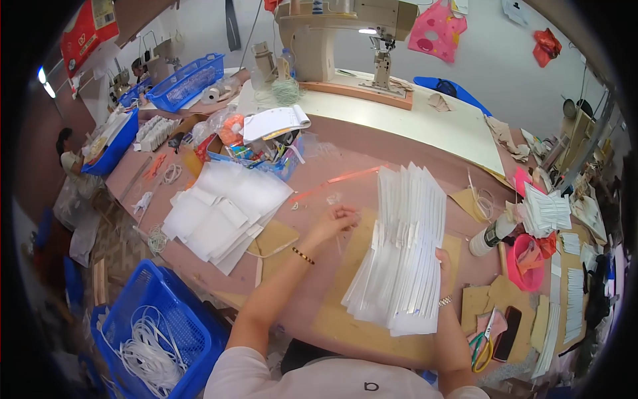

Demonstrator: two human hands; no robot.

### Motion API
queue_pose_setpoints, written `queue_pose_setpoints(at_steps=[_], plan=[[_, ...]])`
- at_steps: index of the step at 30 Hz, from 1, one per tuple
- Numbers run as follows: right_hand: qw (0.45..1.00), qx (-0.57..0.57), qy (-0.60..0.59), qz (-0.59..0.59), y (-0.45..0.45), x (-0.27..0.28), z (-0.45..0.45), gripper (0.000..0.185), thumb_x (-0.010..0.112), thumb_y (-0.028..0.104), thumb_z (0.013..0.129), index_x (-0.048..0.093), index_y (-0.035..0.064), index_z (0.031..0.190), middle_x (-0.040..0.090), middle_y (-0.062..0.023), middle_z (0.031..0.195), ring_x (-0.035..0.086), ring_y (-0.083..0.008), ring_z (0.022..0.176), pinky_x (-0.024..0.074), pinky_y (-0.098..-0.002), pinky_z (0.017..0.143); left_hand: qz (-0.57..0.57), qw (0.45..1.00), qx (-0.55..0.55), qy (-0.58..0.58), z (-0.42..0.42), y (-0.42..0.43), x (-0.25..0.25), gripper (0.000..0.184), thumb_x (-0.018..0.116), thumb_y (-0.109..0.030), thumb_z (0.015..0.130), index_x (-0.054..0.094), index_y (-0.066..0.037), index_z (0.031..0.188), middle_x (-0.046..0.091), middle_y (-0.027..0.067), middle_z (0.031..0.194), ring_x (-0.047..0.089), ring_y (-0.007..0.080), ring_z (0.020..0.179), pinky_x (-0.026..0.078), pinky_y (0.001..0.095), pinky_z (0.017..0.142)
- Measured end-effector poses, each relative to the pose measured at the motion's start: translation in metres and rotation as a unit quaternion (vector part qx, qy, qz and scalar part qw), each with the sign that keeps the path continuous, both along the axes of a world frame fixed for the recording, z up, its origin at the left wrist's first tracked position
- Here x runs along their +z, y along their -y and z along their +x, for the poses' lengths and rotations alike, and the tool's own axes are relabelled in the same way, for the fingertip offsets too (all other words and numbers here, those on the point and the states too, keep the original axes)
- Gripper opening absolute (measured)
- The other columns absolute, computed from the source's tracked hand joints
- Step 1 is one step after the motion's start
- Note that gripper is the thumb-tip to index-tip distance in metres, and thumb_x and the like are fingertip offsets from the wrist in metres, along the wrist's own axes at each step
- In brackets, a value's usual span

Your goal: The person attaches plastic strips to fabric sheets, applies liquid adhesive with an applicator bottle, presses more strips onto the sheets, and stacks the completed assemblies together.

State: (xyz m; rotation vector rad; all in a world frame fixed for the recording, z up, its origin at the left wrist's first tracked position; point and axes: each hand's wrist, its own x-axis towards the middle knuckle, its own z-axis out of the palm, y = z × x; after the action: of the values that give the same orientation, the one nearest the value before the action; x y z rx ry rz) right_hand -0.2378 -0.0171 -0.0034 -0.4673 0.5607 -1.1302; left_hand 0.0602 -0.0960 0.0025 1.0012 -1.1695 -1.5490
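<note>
A thick stack of white, paper-like strips [405,246] stands fanned in layers over a tan board [339,306]. My right hand [444,266] grips the stack along its right side; most of its fingers are hidden behind the strips. To the left of the stack, my left hand [340,219] is raised above the table with fingers loosely curled and apart. I make out nothing held in it. Farther left lies a spread pile of white sheets [222,206], overlapping another tan board [276,243].
A sewing machine [382,66] stands at the back. A blue basket [216,332] with white cord [149,349] is at lower left. Scissors [488,339], a phone [508,332], a bottle [488,236] and a pink container [525,266] are at right. Another person [70,159] sits far left.
</note>
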Motion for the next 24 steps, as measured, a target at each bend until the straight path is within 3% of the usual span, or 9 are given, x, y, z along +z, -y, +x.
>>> queue_pose_setpoints(at_steps=[4, 6, 11, 13, 14, 16, 17, 19, 24], plan=[[0.999, 0.026, 0.038, 0.017, -0.010, 0.016, 0.027, 0.050, 0.058, 0.031, 0.082, 0.055, -0.0025, 0.119, 0.064, -0.0146, 0.111, 0.065, -0.0246, 0.095, 0.0528, -0.0364, 0.086, 0.043, 0.995, -0.025, -0.082, -0.043, -0.040, -0.033, 0.035, 0.066, -0.008, 0.085, 0.057, -0.002, 0.118, 0.065, 0.0057, 0.106, 0.061, 0.0141, 0.092, 0.051, 0.0275, 0.081], [0.996, 0.014, -0.089, 0.029, -0.019, 0.026, 0.034, 0.052, 0.059, 0.032, 0.081, 0.054, -0.0028, 0.120, 0.063, -0.0152, 0.112, 0.064, -0.0253, 0.097, 0.0520, -0.0381, 0.088, 0.040, 0.995, -0.044, -0.080, -0.055, -0.061, -0.022, 0.038, 0.064, -0.008, 0.086, 0.055, -0.002, 0.123, 0.063, 0.0070, 0.112, 0.061, 0.0161, 0.098, 0.051, 0.0289, 0.085], [0.998, 0.044, -0.021, 0.045, -0.029, 0.031, 0.040, 0.050, 0.059, 0.027, 0.086, 0.051, -0.0043, 0.124, 0.062, -0.0173, 0.113, 0.062, -0.0248, 0.104, 0.0510, -0.0384, 0.091, 0.195, 0.976, -0.007, -0.099, -0.042, -0.076, -0.014, 0.042, 0.058, -0.010, 0.088, 0.051, -0.001, 0.129, 0.061, 0.0102, 0.120, 0.059, 0.0203, 0.107, 0.049, 0.0309, 0.091], [0.997, 0.065, 0.019, 0.042, -0.036, 0.036, 0.040, 0.051, 0.058, 0.025, 0.087, 0.047, -0.0059, 0.127, 0.061, -0.0170, 0.116, 0.063, -0.0249, 0.104, 0.0506, -0.0378, 0.093, 0.197, 0.940, -0.030, -0.278, -0.022, -0.061, -0.055, 0.027, 0.054, -0.011, 0.088, 0.058, 0.001, 0.111, 0.063, 0.0114, 0.112, 0.060, 0.0216, 0.102, 0.047, 0.0349, 0.095], [0.998, 0.052, 0.020, 0.037, -0.038, 0.034, 0.038, 0.051, 0.058, 0.025, 0.087, 0.047, -0.0059, 0.127, 0.061, -0.0170, 0.116, 0.063, -0.0249, 0.104, 0.0506, -0.0378, 0.093, 0.196, 0.941, -0.043, -0.274, -0.016, -0.060, -0.056, 0.027, 0.054, -0.011, 0.088, 0.058, 0.001, 0.111, 0.063, 0.0114, 0.112, 0.060, 0.0216, 0.102, 0.047, 0.0349, 0.095], [0.995, 0.079, 0.025, 0.046, -0.042, 0.027, 0.034, 0.055, 0.058, 0.026, 0.088, 0.044, -0.0064, 0.130, 0.059, -0.0171, 0.119, 0.062, -0.0250, 0.105, 0.0499, -0.0379, 0.094, 0.149, 0.848, -0.157, -0.483, -0.009, -0.060, -0.054, 0.010, 0.053, -0.012, 0.086, 0.057, -0.002, 0.088, 0.064, 0.0097, 0.096, 0.060, 0.0218, 0.090, 0.045, 0.0368, 0.092], [0.994, 0.089, 0.026, 0.050, -0.044, 0.024, 0.032, 0.057, 0.059, 0.027, 0.088, 0.043, -0.0063, 0.131, 0.058, -0.0173, 0.121, 0.062, -0.0249, 0.106, 0.0494, -0.0380, 0.095, 0.150, 0.848, -0.165, -0.481, -0.009, -0.061, -0.056, 0.010, 0.053, -0.012, 0.086, 0.057, -0.002, 0.088, 0.064, 0.0097, 0.096, 0.060, 0.0218, 0.090, 0.045, 0.0368, 0.092], [0.995, 0.079, 0.028, 0.046, -0.045, 0.018, 0.029, 0.058, 0.059, 0.028, 0.087, 0.042, -0.0058, 0.131, 0.058, -0.0176, 0.121, 0.062, -0.0250, 0.107, 0.0495, -0.0380, 0.095, 0.177, 0.823, -0.008, -0.540, -0.011, -0.064, -0.054, 0.013, 0.051, -0.011, 0.086, 0.049, -0.007, 0.075, 0.059, 0.0080, 0.081, 0.056, 0.0205, 0.079, 0.045, 0.0373, 0.085], [0.992, 0.093, 0.045, 0.077, -0.050, 0.016, 0.025, 0.059, 0.059, 0.029, 0.087, 0.043, -0.0044, 0.132, 0.059, -0.0183, 0.121, 0.062, -0.0253, 0.105, 0.0504, -0.0376, 0.093, 0.146, 0.861, 0.032, -0.487, -0.009, -0.066, -0.051, 0.012, 0.050, -0.013, 0.088, 0.052, -0.006, 0.078, 0.058, 0.0080, 0.082, 0.055, 0.0196, 0.082, 0.045, 0.0355, 0.080]])
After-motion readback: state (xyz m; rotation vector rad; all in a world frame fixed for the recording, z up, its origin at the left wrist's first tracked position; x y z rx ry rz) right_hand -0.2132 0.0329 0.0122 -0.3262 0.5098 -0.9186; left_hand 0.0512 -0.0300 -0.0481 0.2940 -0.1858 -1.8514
